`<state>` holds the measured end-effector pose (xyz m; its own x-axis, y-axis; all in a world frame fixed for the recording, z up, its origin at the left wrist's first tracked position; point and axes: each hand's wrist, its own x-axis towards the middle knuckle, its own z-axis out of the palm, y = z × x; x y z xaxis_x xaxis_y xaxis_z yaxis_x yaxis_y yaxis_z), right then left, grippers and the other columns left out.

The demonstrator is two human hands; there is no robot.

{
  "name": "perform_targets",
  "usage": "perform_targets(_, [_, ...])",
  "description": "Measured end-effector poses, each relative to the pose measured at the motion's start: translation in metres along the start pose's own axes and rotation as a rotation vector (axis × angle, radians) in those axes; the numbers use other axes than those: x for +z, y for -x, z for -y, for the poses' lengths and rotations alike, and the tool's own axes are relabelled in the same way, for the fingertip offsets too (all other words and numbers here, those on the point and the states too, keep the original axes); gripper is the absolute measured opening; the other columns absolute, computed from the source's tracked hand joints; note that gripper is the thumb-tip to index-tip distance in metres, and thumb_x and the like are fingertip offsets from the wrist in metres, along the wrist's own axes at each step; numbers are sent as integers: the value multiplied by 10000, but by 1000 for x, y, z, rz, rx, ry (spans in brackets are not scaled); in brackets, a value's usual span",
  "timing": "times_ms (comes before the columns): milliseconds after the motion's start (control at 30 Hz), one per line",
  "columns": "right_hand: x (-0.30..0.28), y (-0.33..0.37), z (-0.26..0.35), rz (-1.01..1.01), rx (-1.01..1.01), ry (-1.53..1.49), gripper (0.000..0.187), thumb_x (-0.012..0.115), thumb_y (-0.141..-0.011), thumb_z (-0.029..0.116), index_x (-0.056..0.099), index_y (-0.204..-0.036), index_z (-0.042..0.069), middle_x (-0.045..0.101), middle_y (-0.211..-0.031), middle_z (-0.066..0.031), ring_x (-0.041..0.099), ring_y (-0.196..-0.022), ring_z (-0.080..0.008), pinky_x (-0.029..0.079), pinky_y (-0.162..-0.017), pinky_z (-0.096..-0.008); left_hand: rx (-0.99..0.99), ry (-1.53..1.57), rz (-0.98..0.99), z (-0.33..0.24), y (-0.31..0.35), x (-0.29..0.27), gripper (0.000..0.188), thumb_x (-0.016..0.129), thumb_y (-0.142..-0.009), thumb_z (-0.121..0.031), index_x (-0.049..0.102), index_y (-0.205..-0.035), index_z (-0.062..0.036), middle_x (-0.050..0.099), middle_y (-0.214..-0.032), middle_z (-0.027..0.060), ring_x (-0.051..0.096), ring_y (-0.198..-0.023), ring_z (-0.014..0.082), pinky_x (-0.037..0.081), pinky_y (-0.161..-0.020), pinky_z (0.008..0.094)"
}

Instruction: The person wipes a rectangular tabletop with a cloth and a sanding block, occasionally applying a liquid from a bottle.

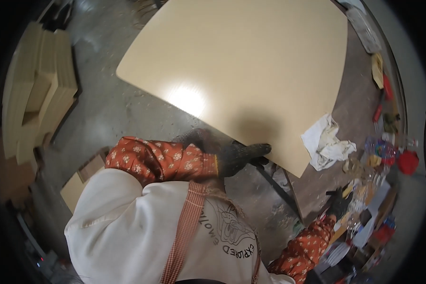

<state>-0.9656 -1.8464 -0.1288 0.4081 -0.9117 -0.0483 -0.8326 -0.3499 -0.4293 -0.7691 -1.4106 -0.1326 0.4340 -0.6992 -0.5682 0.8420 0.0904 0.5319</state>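
Observation:
A large cream-coloured board (241, 57) with rounded corners lies flat across the upper middle, glare on its surface. My left hand (236, 158), in a dark work glove, is at the board's near edge. Its fingers lie over the top of that edge, and it appears closed on it. Out to the right, my right hand (338, 204), gloved too, reaches to the cluttered side of the workbench. Its thumb and fingers look spread, close to a small yellow thing (348, 189) that I cannot make out. A crumpled white cloth (327, 142) touches the board's right corner.
The brown bench top (352, 90) shows beside the board. Along its right side are a red round object (408, 162), plastic bottles, packets and loose papers. Stacked cream panels (38, 90) stand at the left on the grey floor (97, 52). A dark bar (279, 189) runs below the board.

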Motion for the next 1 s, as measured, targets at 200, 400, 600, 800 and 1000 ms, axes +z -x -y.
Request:
perform_targets(200, [2,2,40,-124,133,257,661,567,-816,512,436,-1350,147,561,-1242,-182,535,-1125,-362,419,-921,-426,196,-50,16,-12,-9,-2,341,616,-889,-267,610,-1073,19,651,-978,140,627,-866,218,516,-761,335])
perform_targets(400, [-9,-4,20,-180,37,309,595,543,-826,540,526,-1282,158,609,-1180,-143,574,-1076,-356,451,-884,-442,151,-84,-24,-1,-1,-45,320,602,-892,-242,604,-1077,20,651,-982,146,631,-873,225,523,-775,354])
perform_targets(600, [-33,36,16,-372,74,146,527,560,-869,486,563,-1239,110,629,-1141,-121,626,-976,-314,528,-781,-358,199,27,-251,-7,53,-132,297,569,-900,-198,584,-1097,23,649,-988,159,636,-894,250,534,-807,387])
perform_targets(800, [10,126,13,-610,-754,238,370,620,-866,81,543,-1215,-16,584,-1152,-210,602,-1001,-312,515,-815,-378,583,339,-550,-74,106,-220,265,514,-925,-184,574,-1094,10,654,-927,138,630,-808,260,537,-790,411])
perform_targets(1000, [91,272,170,-503,-699,-334,298,564,-913,136,563,-1184,11,618,-989,-146,591,-832,-231,494,-707,-350,889,-38,-645,-179,132,-323,305,535,-914,-215,571,-1139,-11,649,-974,121,630,-846,248,527,-777,372])
